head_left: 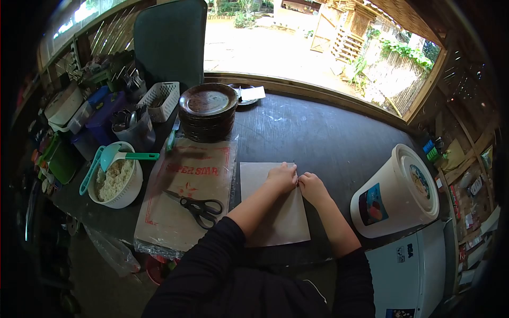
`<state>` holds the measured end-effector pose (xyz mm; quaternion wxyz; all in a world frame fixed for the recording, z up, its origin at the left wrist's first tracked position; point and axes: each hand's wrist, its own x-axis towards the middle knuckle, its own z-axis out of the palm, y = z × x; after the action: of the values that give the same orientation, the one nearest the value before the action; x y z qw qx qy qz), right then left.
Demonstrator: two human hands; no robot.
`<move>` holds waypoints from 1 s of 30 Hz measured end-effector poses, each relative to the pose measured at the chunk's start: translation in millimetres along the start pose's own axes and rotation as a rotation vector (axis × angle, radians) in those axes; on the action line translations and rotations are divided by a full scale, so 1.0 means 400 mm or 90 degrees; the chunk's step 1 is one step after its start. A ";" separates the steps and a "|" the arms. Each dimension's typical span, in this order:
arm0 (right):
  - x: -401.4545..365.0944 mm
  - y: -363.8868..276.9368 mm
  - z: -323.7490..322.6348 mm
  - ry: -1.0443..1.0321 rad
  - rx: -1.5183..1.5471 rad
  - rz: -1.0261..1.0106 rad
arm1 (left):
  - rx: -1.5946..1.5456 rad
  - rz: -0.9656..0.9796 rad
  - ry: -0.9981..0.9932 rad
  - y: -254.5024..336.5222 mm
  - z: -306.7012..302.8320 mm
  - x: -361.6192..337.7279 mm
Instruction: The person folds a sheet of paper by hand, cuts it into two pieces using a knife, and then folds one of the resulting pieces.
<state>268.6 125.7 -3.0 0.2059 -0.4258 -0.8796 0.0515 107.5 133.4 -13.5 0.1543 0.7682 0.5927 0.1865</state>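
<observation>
A sheet of pale paper [281,222] lies on the dark table in front of me. Both hands are at its top right corner, close together. My left hand [282,177] rests over the top edge with its fingers closed on the paper. Just to the right, my right hand [312,186] has its fingers pinched at the paper's right edge. Left of the sheet is a plastic packet [185,228] with red print, and black-handled scissors [199,206] lie on it, slightly spread.
A stack of brown plates [208,114] stands behind the packet. On the left is a white basket of rice [117,185] with a green ladle [127,156]. A large white bucket [389,199] stands at the right, and a white perforated basket [161,103] at the back.
</observation>
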 end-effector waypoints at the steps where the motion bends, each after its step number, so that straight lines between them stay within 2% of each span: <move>1: -0.006 -0.009 -0.004 -0.010 -0.025 0.002 | 0.005 -0.012 -0.028 0.003 -0.007 0.000; 8: -0.056 -0.026 -0.005 -0.037 -0.104 -0.033 | 0.067 -0.052 -0.135 0.028 -0.042 -0.005; 10: -0.071 -0.035 -0.006 -0.080 -0.195 -0.055 | 0.064 -0.055 -0.150 0.034 -0.048 -0.007; 14: -0.104 -0.077 -0.032 -0.073 -0.187 -0.033 | 0.088 -0.064 -0.196 0.044 -0.060 -0.010; 30: -0.237 -0.140 -0.071 -0.094 -0.234 -0.096 | 0.102 -0.075 -0.181 0.056 -0.047 -0.023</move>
<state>291.8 14.9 7.5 0.0631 -0.3839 -0.9164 -0.0940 115.6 119.3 12.5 0.1860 0.7607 0.6216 0.0186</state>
